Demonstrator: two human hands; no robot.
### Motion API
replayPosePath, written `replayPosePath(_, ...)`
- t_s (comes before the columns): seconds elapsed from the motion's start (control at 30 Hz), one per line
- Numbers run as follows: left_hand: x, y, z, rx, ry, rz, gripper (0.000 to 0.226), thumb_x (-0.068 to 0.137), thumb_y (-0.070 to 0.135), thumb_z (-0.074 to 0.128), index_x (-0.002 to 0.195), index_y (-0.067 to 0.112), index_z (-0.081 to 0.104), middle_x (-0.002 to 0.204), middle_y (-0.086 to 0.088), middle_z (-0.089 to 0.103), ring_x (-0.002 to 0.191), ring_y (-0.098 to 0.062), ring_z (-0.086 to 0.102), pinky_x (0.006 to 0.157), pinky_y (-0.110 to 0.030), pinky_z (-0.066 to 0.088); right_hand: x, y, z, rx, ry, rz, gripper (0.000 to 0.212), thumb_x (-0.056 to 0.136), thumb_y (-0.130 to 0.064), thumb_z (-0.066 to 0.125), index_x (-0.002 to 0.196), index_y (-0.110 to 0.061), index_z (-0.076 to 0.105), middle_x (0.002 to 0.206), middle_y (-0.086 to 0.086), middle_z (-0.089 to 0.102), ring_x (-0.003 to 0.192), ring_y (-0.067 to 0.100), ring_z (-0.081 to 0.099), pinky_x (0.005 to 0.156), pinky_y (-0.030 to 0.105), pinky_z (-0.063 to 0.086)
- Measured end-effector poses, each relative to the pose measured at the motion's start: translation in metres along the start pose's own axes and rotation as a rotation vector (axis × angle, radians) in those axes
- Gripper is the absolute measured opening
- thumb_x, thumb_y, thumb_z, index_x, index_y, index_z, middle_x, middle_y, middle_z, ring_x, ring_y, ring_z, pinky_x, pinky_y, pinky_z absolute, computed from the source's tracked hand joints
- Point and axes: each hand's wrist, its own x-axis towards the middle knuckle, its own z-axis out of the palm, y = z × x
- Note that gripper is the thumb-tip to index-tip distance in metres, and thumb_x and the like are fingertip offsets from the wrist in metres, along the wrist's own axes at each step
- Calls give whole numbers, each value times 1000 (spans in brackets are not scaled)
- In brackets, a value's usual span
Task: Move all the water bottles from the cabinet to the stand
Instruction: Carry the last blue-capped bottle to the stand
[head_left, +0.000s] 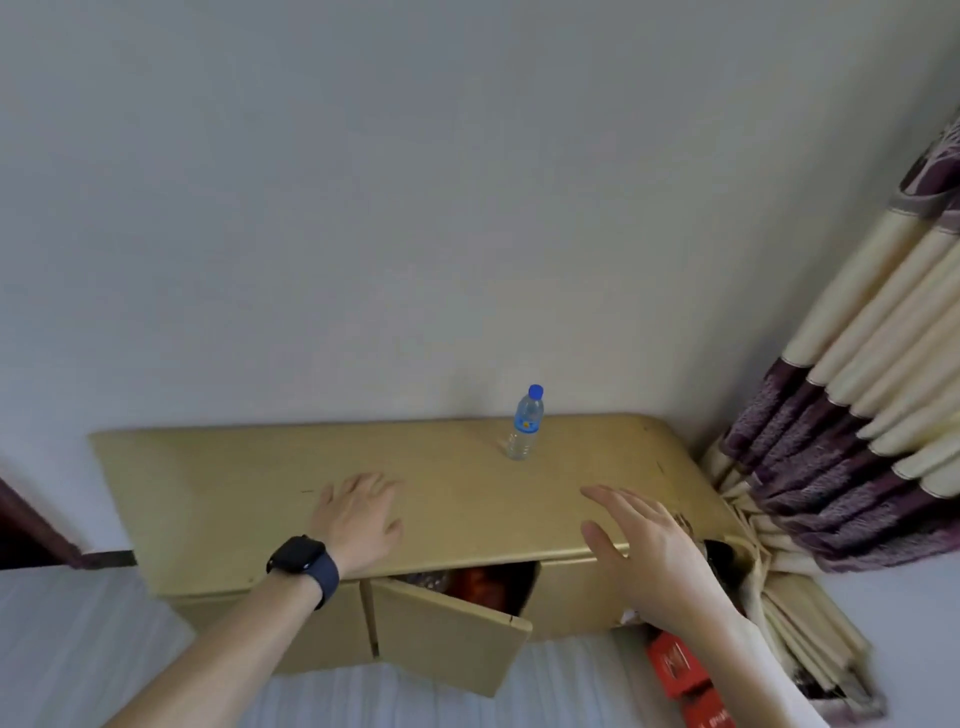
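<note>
- Head view looks down on a low wooden cabinet (234, 467) standing against a pale wall (415, 208).
- One water bottle (524, 423), clear with a blue cap and a blue label, stands upright on the cabinet top. It is near the back edge and right of the middle, with no hand touching it.
- The left hand (358, 514) lies palm down on the top, left of the middle and close to the front edge. Its fingers are relaxed, point toward the wall and hold nothing.
- A black watch (301, 564) sits on the left wrist, over the front edge.
- The right hand (649, 551) is over the front edge toward the right corner. Its fingers are straight and spread, the thumb is held apart, and it grasps nothing. Whether it touches the wood cannot be told.
- The bottle is farther back than both hands and nearer the right one.
- Below the front edge a cabinet door (447, 634) hangs ajar, with a dark opening behind it. What lies inside is too blurred to name.
- A cream and purple curtain (857, 389) hangs gathered against the right end of the cabinet.
- Red boxes (680, 670) lie on the floor below the right forearm.
</note>
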Motion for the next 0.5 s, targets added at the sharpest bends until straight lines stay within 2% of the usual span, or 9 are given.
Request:
replayPosePath(0.2,83,-8,51,-25,-213,-17,59,98,47,39,153,30,25,160,-2,22,146,-24,20,116,-51,19,89,22,56,10,-186,53,47,99,-44,48,144,-35,43,147,-13,47,138,11,34,107,23,29)
replayPosePath(0.37,142,-5,94,-55,-355,-75,58,98,45,39,152,28,25,160,-3,22,146,-26,21,117,-51,18,175,55,101,1,-358,139,55,97,-48,48,148,-31,37,150,-4,44,136,21,38,104,35,36)
replayPosePath(0.5,176,-1,124,-107,-446,-137,59,99,40,40,153,27,21,163,-4,12,148,-27,13,118,-51,16,255,80,124,-10,-380,237,68,93,-56,49,149,-26,25,132,11,54,118,33,53,90,41,43)
